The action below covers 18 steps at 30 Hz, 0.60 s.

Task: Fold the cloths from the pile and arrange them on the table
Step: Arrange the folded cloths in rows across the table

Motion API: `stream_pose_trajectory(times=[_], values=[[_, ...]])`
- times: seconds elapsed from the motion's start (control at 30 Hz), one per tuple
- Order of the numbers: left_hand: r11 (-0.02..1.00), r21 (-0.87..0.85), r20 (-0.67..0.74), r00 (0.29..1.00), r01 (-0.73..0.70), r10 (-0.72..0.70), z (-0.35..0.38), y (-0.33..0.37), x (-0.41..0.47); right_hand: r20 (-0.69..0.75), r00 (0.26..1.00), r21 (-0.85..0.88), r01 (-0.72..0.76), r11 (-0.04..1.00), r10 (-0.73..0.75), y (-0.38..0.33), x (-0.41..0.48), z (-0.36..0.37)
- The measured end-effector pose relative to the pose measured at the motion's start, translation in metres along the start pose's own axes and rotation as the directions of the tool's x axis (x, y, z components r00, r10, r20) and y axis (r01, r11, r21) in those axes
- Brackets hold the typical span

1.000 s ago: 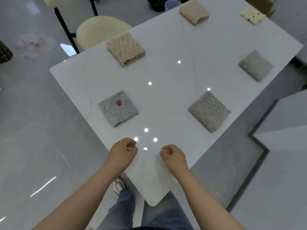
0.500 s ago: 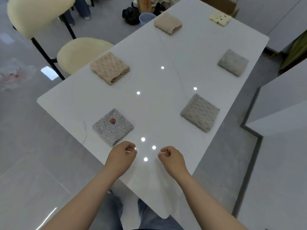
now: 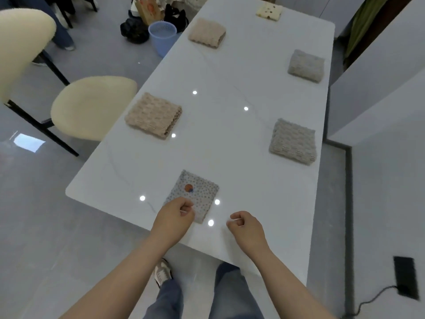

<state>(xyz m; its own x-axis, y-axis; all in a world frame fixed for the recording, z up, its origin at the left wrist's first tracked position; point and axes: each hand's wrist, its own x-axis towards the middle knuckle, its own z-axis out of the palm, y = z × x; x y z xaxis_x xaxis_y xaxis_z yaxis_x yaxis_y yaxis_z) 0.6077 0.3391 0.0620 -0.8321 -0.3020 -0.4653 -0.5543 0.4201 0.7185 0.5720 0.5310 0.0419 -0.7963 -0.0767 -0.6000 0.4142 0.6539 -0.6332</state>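
Several folded cloths lie in two rows on the white table (image 3: 230, 153). Nearest is a speckled grey cloth with an orange patch (image 3: 200, 192). Behind it sit a beige knit cloth (image 3: 153, 115) and another beige one (image 3: 207, 33). On the right are a grey knit cloth (image 3: 293, 141), a second grey one (image 3: 305, 65) and a pale yellow spotted one (image 3: 269, 11). My left hand (image 3: 174, 217) hovers curled over the speckled cloth's near corner, holding nothing. My right hand (image 3: 245, 226) is curled too, over bare table beside that cloth.
A cream chair (image 3: 92, 107) stands at the table's left side. A blue basket (image 3: 162, 36) and dark bags sit on the floor beyond it. A white wall runs along the right, with a black box and cable (image 3: 404, 277) on the floor.
The view has swung so the table runs straight ahead. My left hand now sits over the speckled cloth's near corner. Both hands stay curled and a little further apart.
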Motion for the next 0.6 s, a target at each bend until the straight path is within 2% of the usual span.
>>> stream_pose_trajectory(times=[0.2,0.43,0.6], values=[[0.997,0.074,0.020,1.000,-0.008,0.006,-0.023,-0.018,0.006,-0.061,0.998,0.035,-0.021,0.999,0.023,-0.003,-0.014,0.025],[0.999,0.045,0.022,1.000,-0.003,0.002,-0.022,-0.018,0.009,-0.076,0.997,0.033,0.018,0.999,-0.016,-0.012,-0.007,0.023],[0.999,0.051,-0.046,0.999,0.005,-0.002,-0.029,-0.030,0.016,-0.062,0.998,0.012,0.021,1.000,-0.020,-0.015,-0.005,0.030]])
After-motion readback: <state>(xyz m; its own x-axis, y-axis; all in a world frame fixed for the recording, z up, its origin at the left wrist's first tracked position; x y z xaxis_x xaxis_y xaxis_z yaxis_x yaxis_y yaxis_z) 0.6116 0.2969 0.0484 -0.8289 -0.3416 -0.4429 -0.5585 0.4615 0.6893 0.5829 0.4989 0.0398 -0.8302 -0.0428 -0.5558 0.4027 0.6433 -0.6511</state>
